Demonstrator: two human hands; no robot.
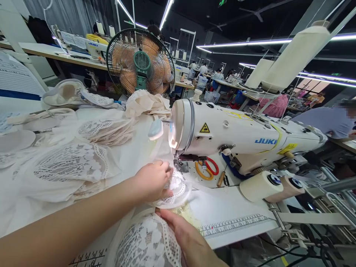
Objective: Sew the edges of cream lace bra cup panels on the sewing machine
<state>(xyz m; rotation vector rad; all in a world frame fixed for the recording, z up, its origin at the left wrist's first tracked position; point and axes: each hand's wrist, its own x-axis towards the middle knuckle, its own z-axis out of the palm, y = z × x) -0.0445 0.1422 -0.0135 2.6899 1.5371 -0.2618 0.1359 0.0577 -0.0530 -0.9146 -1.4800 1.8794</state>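
White lace bra cups lie at the front of a white JUKI sewing machine, one near the camera and a smaller lace part by the needle. My left hand is closed on the lace fabric just left of the presser foot, its fingers curled and thumb along the lace. Below it, my right hand grips the edge of the nearer cup, fingertips at the join between the two parts. The palm side of my right hand is hidden by the cup.
Stacks of lace cups cover the left of the table. Scissors and a wooden-handled tool lie under the machine arm. Thread cones stand at right. A fan and a co-worker are beyond.
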